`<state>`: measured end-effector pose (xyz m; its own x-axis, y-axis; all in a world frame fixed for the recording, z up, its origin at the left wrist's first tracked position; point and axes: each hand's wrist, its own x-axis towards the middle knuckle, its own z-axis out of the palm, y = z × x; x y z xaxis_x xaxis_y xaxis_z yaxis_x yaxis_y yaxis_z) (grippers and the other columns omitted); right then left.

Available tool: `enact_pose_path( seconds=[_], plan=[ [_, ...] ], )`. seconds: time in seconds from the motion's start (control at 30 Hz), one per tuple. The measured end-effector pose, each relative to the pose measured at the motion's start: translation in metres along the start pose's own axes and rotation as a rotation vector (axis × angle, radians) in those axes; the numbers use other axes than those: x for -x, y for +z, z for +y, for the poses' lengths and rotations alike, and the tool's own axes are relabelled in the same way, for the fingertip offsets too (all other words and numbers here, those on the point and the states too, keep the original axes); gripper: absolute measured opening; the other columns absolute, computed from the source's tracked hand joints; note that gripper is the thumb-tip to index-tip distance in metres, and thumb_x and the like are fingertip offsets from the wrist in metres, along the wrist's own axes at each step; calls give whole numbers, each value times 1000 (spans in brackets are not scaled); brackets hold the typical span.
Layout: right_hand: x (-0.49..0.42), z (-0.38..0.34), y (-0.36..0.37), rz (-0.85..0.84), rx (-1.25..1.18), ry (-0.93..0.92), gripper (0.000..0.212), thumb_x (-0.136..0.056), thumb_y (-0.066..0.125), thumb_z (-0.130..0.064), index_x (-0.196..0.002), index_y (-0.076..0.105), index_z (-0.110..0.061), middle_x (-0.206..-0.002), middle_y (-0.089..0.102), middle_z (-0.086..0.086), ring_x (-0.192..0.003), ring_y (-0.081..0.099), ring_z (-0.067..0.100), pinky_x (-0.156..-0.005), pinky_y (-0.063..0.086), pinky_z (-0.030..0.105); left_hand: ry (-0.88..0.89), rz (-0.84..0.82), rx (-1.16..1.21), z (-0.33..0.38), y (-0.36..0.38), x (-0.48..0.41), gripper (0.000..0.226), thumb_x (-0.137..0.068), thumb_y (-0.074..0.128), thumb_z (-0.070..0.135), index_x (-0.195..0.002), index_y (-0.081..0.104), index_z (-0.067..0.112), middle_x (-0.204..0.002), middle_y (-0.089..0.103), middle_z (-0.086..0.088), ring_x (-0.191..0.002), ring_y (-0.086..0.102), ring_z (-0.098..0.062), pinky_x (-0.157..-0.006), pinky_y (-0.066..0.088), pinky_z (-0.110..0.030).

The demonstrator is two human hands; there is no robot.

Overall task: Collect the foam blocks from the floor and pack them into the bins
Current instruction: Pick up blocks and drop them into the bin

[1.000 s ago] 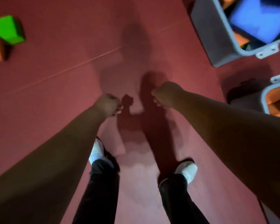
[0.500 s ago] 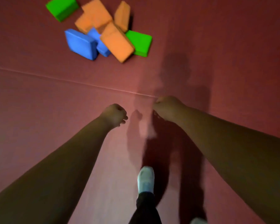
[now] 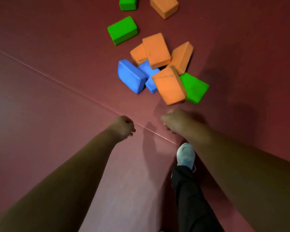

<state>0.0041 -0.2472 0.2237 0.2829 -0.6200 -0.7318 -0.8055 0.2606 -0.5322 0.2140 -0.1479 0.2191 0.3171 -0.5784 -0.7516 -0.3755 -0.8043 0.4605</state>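
A dark red floor (image 3: 40,97) fills our view, crossed by 1 thin seam (image 3: 57,81) that runs from the left edge down toward the middle. Our 2 bare arms reach forward above it, the left forearm (image 3: 65,173) and the right forearm (image 3: 241,164), with a black trouser leg (image 3: 191,198) below the right one. Just past the seam, a heap of foam blocks (image 3: 156,51) lies on the floor: 4 orange, 2 blue and 1 green, touching and partly stacked. The nearest orange block (image 3: 169,86) lies tilted across the heap, beside the near green block (image 3: 193,87), its low end close in front of our right hand (image 3: 174,121). The front blue block (image 3: 131,78) sits at the heap's left side. Beyond, apart from the heap, rest 3 more: a lone green block (image 3: 122,30), then a far green block (image 3: 128,3) and a far orange block (image 3: 164,6), both cut by the top edge. Our left hand (image 3: 124,127) is curled into a fist and grips nothing, hanging above the seam. The right hand, blurred, has its fingers curled under and likewise holds nothing. 1 pale shoe (image 3: 185,154) is planted on the floor beneath our right wrist.
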Motion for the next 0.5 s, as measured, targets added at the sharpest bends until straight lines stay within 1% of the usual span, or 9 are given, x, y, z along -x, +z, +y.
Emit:
enact_pose_path(
  seconds=[0.03, 0.1, 0.2, 0.27, 0.33, 0.37, 0.4, 0.43, 0.5],
  plan=[
    [-17, -7, -7, -28, -24, 5, 24, -87, 57, -37, -89, 68, -16, -98, 75, 12, -93, 71, 33, -90, 60, 46, -16, 16, -5, 12, -9, -17, 15, -94, 49, 5, -97, 63, 10, -90, 78, -7, -81, 75, -26, -72, 61, -43],
    [-50, -20, -26, -75, -44, 39, 34, -77, 59, -44, -96, 70, -19, -105, 75, 13, -100, 72, 34, -92, 59, 50, -40, 40, -21, 36, -25, -51, 15, -91, 51, 4, -94, 64, 11, -88, 78, -10, -83, 75, -31, -75, 61, -47],
    [-96, -30, -60, -111, 26, 89, 43, -78, 60, -44, -104, 73, -13, -104, 75, 12, -99, 72, 34, -90, 60, 48, -61, 66, -43, 71, -44, -91, 21, -86, 60, 3, -105, 67, 9, -85, 78, -11, -81, 76, -29, -75, 61, -44],
    [-120, -36, -82, -92, 54, 105, 39, -83, 60, -40, -104, 72, -10, -101, 75, 11, -91, 72, 32, -82, 61, 40, -52, 74, -43, 93, -51, -112, 24, -84, 63, 5, -107, 67, 11, -83, 78, -9, -79, 76, -25, -76, 62, -42],
    [-142, -39, -99, -41, 61, 121, 29, -90, 60, -31, -100, 69, -5, -92, 73, 10, -77, 69, 29, -65, 54, 28, -44, 63, -42, 107, -56, -132, 25, -85, 61, 8, -108, 67, 12, -84, 78, -7, -80, 77, -23, -80, 63, -44],
    [-155, -38, -106, -22, 72, 128, 27, -91, 60, -27, -101, 70, -4, -89, 72, 11, -78, 69, 30, -66, 55, 29, -36, 61, -54, 113, -57, -142, 26, -84, 60, 11, -110, 67, 13, -88, 78, -7, -83, 76, -24, -82, 63, -45],
    [-168, -38, -113, -20, 90, 127, 26, -91, 60, -27, -101, 71, -5, -92, 74, 12, -86, 71, 32, -74, 59, 34, -23, 64, -93, 117, -58, -152, 30, -83, 59, 16, -112, 67, 14, -95, 78, -8, -89, 75, -26, -85, 62, -44],
    [-180, -38, -118, -26, 114, 126, 25, -91, 61, -28, -103, 72, -9, -98, 75, 12, -94, 72, 33, -83, 61, 40, -2, 77, -167, 119, -59, -164, 35, -83, 57, 20, -116, 67, 15, -106, 76, -9, -97, 73, -29, -90, 60, -43],
    [-207, -35, -124, -31, 153, 130, 26, -91, 62, -30, -107, 73, -12, -107, 74, 12, -103, 71, 34, -91, 60, 45, 39, 122, -353, 118, -57, -192, 39, -89, 57, 20, -126, 66, 16, -127, 68, -11, -116, 64, -34, -98, 52, -38]
  ],
)
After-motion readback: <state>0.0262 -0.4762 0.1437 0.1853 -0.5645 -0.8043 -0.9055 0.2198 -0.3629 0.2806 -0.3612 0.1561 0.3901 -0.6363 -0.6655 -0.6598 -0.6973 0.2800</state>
